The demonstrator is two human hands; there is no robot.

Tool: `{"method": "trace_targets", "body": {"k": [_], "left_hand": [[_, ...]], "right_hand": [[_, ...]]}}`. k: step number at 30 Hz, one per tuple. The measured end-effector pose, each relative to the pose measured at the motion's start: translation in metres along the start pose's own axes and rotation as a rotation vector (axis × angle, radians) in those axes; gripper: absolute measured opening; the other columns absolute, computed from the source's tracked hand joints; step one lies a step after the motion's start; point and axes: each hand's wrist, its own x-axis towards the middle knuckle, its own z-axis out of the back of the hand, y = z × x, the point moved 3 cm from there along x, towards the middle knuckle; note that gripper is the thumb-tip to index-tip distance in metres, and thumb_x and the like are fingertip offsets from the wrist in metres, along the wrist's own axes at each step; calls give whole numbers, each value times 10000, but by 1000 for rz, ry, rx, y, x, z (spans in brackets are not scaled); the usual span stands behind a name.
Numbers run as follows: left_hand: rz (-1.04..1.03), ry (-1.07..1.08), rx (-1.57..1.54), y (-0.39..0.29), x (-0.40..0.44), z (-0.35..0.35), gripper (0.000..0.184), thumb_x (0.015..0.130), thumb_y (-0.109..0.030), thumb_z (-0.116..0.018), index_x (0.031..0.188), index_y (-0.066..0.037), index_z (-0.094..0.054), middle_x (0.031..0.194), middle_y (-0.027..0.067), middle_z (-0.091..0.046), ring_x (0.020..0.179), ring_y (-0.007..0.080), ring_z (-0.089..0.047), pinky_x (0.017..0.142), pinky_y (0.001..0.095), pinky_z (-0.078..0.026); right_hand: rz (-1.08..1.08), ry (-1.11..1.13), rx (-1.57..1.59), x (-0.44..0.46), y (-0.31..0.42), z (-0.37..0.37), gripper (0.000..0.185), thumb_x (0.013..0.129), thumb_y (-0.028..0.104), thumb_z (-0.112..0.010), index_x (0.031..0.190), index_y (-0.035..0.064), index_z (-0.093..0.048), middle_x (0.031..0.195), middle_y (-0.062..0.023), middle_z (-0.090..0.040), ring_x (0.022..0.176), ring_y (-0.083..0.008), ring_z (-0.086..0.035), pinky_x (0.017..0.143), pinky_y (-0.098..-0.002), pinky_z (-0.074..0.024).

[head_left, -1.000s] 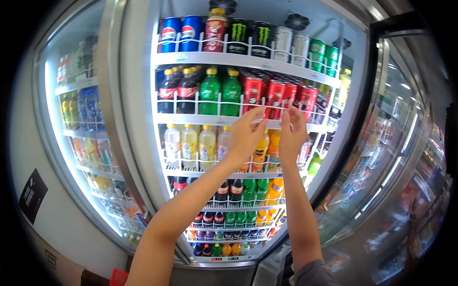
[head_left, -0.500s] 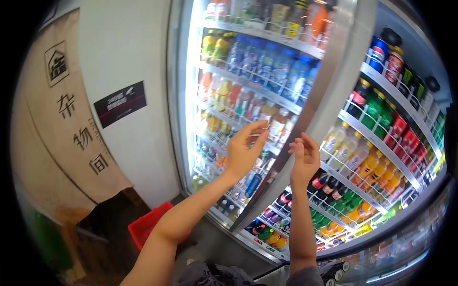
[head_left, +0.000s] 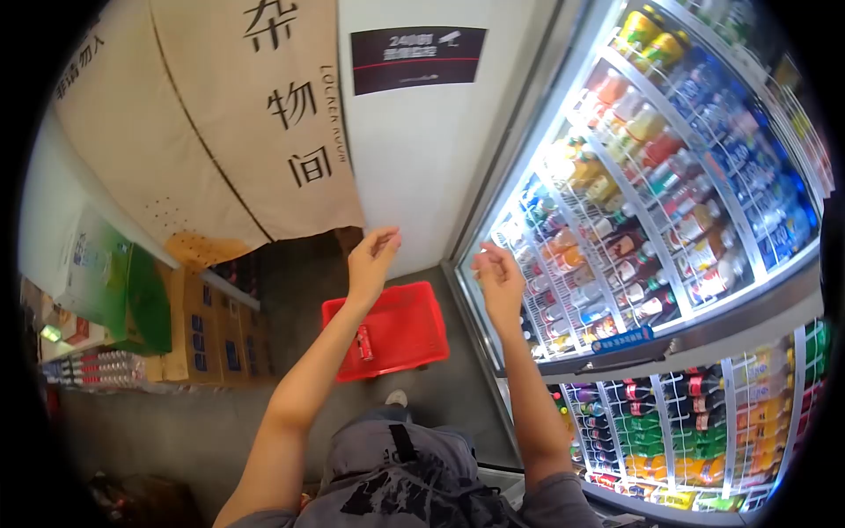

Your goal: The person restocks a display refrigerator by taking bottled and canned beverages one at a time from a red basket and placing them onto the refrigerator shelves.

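Note:
My left hand (head_left: 371,264) is raised in front of me with nothing in it, its fingers bent and the thumb apart from them. To its right, my right hand (head_left: 500,282) is also empty, with its fingers loosely curled and spread. Below and between the hands, a red basket (head_left: 422,330) rests on the grey floor. A single red can (head_left: 364,343) lies inside it, near its left side, beside my left forearm. Neither hand touches the basket or the can.
On the right stands a glass-door fridge (head_left: 634,189) full of bottles, with another fridge section (head_left: 656,422) below it. A beige curtain (head_left: 238,114) hangs at the upper left. Cardboard boxes (head_left: 207,330) and a green box (head_left: 145,299) are stacked at the left. A dark sign (head_left: 417,60) is on the wall.
The view has swung left and down from the drinks shelves to the floor. The basket with the can has come into full view. Both hands remain raised and empty.

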Motion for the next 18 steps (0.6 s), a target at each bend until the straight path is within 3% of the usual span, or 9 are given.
{"method": "trace_targets", "body": {"k": [8,9,13,17,18], "left_hand": [[281,-165,113,131,-66,112,229,974,-135,-596,1151,8,-626,998,61,-683,923,109,-628,843,255,-502],[409,-193,103,153,-80,119,249,979,-134,-567,1188,-5,-610,1070,97,-689,966,125,-639,863,263,-502],[493,-286,135,268,-143,143,279,982,-123,-567,1228,6,-584,1098,101,-669,997,143,-625,915,277,-492],[723,-309,235,327,-180,153,329,985,-111,-534,1293,2,-546,1182,140,-650,1091,185,-610,959,288,-471],[702,-322,193,345,-187,156,355,966,-89,-537,1308,4,-538,1207,153,-642,1116,201,-605,968,283,-463]], "right_hand": [[-278,232,46,-44,-161,-95,252,954,117,-624,1187,23,-607,943,-50,-660,819,-107,-644,693,-227,-528],[-333,250,39,-55,-184,-102,254,953,120,-627,1188,27,-607,942,-46,-661,825,-109,-648,691,-232,-535],[-542,318,-2,-99,-264,-121,255,950,131,-634,1184,31,-612,933,-40,-662,840,-113,-655,695,-245,-549],[-679,329,-38,-138,-337,-129,249,938,134,-648,1165,34,-630,912,-57,-670,820,-100,-644,681,-254,-561],[-699,334,-41,-147,-353,-130,249,938,134,-648,1165,34,-630,912,-57,-670,820,-100,-644,681,-254,-561]]}}
